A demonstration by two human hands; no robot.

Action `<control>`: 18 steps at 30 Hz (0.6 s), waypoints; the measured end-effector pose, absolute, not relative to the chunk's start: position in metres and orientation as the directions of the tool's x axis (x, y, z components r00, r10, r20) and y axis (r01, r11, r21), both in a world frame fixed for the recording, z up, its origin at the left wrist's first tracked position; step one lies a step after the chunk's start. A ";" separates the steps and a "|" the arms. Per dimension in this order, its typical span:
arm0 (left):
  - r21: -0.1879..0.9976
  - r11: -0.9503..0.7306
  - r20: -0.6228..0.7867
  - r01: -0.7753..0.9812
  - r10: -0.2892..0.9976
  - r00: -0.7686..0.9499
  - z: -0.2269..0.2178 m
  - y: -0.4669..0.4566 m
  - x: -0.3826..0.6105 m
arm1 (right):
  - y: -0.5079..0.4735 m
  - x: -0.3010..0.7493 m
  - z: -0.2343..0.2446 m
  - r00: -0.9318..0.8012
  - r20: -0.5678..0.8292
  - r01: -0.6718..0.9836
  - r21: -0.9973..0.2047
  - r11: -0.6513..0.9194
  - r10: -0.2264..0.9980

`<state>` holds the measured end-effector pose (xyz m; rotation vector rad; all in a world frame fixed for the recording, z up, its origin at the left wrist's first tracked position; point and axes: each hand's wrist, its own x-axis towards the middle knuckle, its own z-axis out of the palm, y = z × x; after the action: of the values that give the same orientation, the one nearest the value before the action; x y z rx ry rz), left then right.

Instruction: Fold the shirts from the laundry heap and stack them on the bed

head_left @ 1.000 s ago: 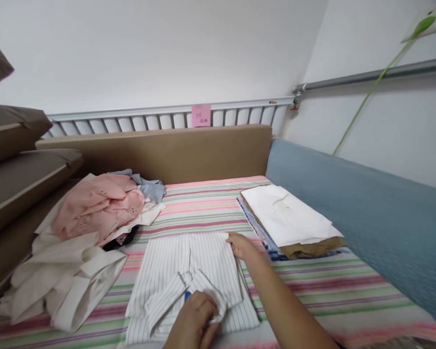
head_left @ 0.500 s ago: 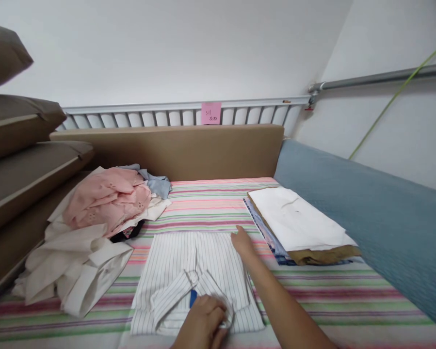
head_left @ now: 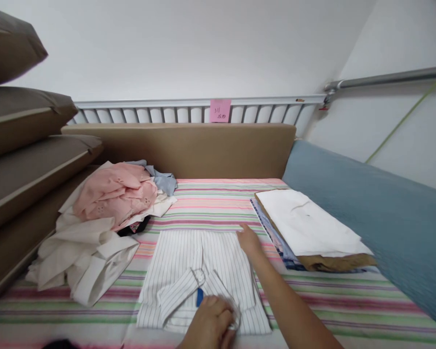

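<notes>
One curled left hand (head_left: 211, 321) seems to pinch the right side of the collar (head_left: 177, 293) on a folded striped shirt (head_left: 176, 257), close by a blue label (head_left: 199, 296). The shirt lies flat on the striped sheet (head_left: 330, 305), collar toward the wearer. Farther up, the right hand (head_left: 249, 241) is at the shirt's far right corner, forefinger reaching past the edge (whether it nips any cloth, I cannot tell). Squaring the fold probably calls for a light hold on the collar, so that its curve survives, while the corner is eased outward; a hard tug from one end would likely crease it. Under layers peek out along the right side, so those edges look worth lining up.

A rumpled off-white garment (head_left: 79, 257) lies near on the left, and the folded stack (head_left: 308, 225) limits the right hand's sweep. Beyond, bare sheet runs between stack and pink garment (head_left: 112, 191) to the brown cushion (head_left: 196, 150); a blue padded side (head_left: 352, 189) bounds the right.
</notes>
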<state>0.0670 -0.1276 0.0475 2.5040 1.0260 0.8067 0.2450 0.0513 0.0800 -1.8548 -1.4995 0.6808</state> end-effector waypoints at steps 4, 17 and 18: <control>0.392 -0.729 0.452 0.561 0.684 0.572 0.041 -0.129 0.072 | 0.001 0.223 0.081 -0.046 0.199 0.754 -0.636 0.165 0.979; 0.362 -0.370 0.557 0.856 0.822 0.120 0.055 -0.152 -0.016 | -0.045 0.226 0.020 -0.278 0.199 0.933 -0.178 0.314 0.940; 0.424 -0.232 0.546 0.876 0.837 -0.042 0.055 -0.148 -0.031 | -0.047 0.226 0.022 -0.275 0.197 0.928 -0.202 0.314 0.941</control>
<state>-0.0306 -0.1481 0.0552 2.2097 1.9773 1.1858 0.2261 -0.0466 0.0222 -1.6909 -2.3056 0.0675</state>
